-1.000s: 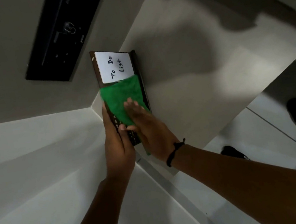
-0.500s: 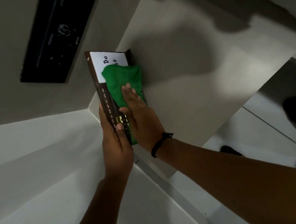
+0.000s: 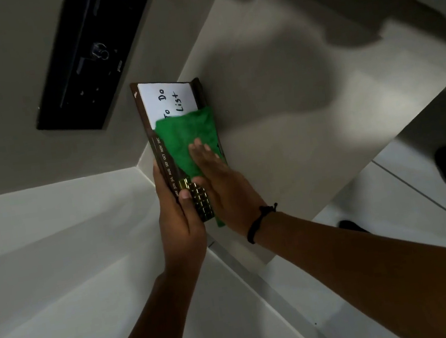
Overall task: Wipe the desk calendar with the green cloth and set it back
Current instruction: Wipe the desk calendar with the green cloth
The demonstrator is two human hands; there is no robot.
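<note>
1. Above the pale desk surface (image 3: 312, 132), the desk calendar (image 3: 152, 127) is held up off the top, a long dark brown board tilted with its far end toward the black panel (image 3: 92, 55) on the wall.
2. On the calendar's far end a white card (image 3: 167, 96) reads "To Do List" in black handwriting (the "To" is partly covered by cloth).
3. Along the calendar's left edge runs a strip of month names, legible from MAY to DEC.
4. At the calendar's near end, the left hand (image 3: 179, 221) grips it from the left side, fingers wrapped under and thumb (image 3: 184, 196) pressed on the face beside some small gold blocks (image 3: 200, 201).
5. Over the calendar's middle lies the green cloth (image 3: 185, 136), bunched and covering the face just below the white card; a corner of it pokes out under the right wrist.
6. On top of that cloth, the right hand (image 3: 218, 181) lies flat, palm down, fingers straight and close together, pressing the cloth onto the calendar.
7. Just below the calendar, a black cord bracelet (image 3: 258, 221) circles the right wrist.
8. Right of the calendar, a broad shadow falls across the desk surface.
</note>
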